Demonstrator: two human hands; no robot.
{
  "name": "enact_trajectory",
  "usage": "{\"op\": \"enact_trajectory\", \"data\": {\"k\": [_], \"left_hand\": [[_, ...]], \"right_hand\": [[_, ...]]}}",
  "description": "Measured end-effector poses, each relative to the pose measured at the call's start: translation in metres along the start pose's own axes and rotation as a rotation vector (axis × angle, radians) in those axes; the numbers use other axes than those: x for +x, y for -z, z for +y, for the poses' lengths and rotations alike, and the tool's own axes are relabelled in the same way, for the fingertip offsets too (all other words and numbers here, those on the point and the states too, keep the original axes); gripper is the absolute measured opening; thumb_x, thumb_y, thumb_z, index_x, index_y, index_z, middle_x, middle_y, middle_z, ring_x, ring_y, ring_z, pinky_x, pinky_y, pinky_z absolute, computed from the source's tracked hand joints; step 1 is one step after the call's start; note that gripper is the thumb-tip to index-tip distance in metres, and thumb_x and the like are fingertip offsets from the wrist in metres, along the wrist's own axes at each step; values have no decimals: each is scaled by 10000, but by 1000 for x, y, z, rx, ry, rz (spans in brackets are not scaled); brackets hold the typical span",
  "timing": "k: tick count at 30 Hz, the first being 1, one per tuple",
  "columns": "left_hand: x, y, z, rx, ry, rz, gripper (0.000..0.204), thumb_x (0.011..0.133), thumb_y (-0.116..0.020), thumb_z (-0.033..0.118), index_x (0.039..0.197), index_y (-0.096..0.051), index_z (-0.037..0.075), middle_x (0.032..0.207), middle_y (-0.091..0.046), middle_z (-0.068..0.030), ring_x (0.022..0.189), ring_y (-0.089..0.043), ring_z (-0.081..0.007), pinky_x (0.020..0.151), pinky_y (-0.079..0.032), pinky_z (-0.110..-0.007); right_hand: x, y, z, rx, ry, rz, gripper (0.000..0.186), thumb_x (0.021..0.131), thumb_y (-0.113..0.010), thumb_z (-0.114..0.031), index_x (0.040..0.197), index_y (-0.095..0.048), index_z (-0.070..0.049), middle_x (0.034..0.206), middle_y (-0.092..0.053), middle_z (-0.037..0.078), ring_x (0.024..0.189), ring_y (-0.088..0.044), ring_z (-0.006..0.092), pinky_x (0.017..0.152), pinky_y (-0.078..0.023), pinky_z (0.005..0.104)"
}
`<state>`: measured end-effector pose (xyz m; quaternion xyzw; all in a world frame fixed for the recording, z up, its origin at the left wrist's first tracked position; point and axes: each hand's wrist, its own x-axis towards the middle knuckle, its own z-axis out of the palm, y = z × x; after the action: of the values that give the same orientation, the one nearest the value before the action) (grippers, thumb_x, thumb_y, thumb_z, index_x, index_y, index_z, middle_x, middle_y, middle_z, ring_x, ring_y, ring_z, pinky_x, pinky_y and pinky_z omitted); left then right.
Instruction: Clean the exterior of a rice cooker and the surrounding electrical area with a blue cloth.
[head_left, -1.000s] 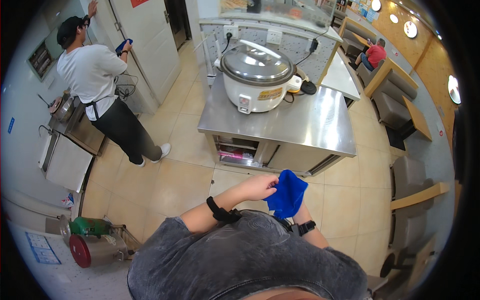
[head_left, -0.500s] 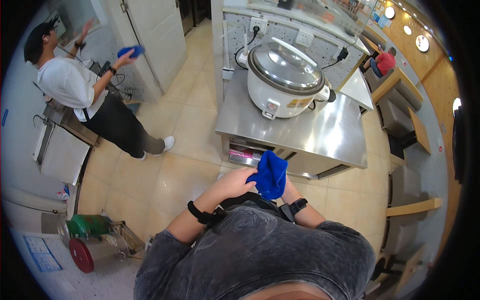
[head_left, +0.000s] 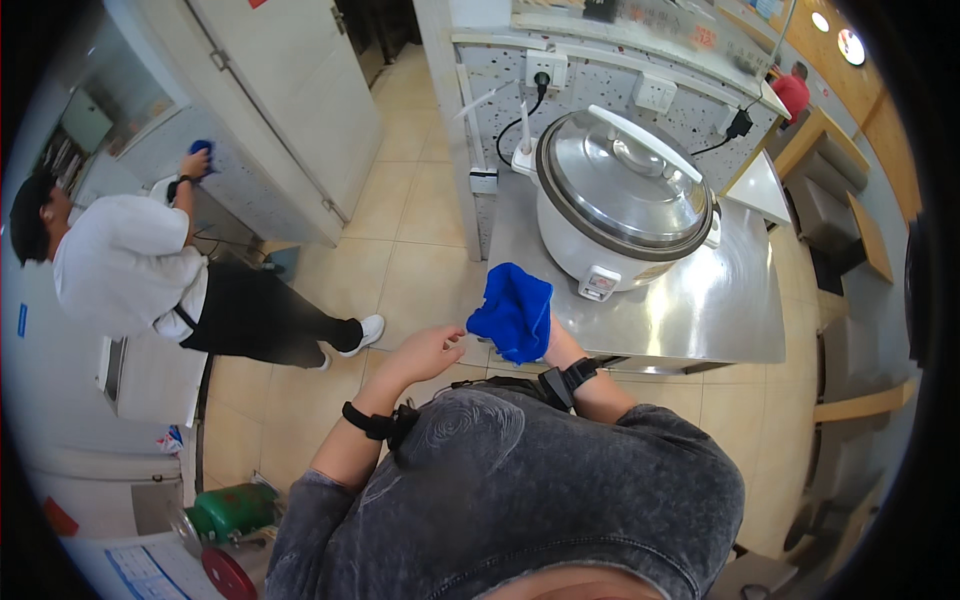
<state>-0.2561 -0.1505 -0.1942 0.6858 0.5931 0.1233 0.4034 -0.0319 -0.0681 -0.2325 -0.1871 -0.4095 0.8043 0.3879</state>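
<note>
A blue cloth (head_left: 513, 312) hangs bunched over my right hand (head_left: 558, 338), which holds it up near the counter's front edge. The cloth hides most of that hand's fingers. Just left of the cloth is my left hand (head_left: 428, 353), its fingers loosely bent and apart with nothing in them. Beyond the cloth, a large white rice cooker (head_left: 620, 190) stands on the stainless steel counter (head_left: 725, 325). Its metal lid with a white handle is down.
At the left, a person (head_left: 130, 250) in a white top holds a dark blue cloth (head_left: 201, 158) near the wall. A green cylinder (head_left: 232, 513) and a round red lid (head_left: 228, 574) sit lower left. Padded seats (head_left: 835, 190) line the right side. Cords run from wall sockets (head_left: 546, 70) behind the cooker.
My left hand has come off the blue cloth, which my right hand still holds. I am nearer the counter and rice cooker. The other person has turned toward the wall with an arm reaching out.
</note>
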Motion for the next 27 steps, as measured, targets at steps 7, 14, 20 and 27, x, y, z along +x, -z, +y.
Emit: {"op": "enact_trajectory", "data": {"k": [7,14,20,27], "left_hand": [[94,37,-32,54,-97,-141,380,908,-615,268,1187,-606,10,1091,-683,-184,962,-673,-314,840,-527,-382],[206,48,-69,-60,-246,-316,346,912,-625,249,1161,-614,9,1072,-692,-186,979,-667,-311,839,-522,-382],[300,76,-120,-88,-271,-554,301,931,-619,248,1102,-647,2,1063,-699,-174,977,-667,-294,822,-526,-371],[375,152,-170,-82,-288,-600,264,914,-620,244,1056,-665,27,965,-707,-136,867,-664,-252,767,-519,-353]], "right_hand": [[25,21,0,381,-174,216,440,993,-488,-445,1141,-591,-43,1028,-659,129,925,-655,273,807,-552,399],[20,25,19,337,17,494,604,988,-453,-523,1333,-511,-31,1246,-606,138,1107,-606,266,960,-504,408],[61,-8,31,360,110,824,602,963,-493,-544,1263,-545,-24,1154,-632,107,1014,-634,256,863,-540,389],[115,-50,34,301,-28,1056,601,984,-454,-548,1194,-591,-2,1112,-665,101,941,-655,226,827,-545,341]]}}
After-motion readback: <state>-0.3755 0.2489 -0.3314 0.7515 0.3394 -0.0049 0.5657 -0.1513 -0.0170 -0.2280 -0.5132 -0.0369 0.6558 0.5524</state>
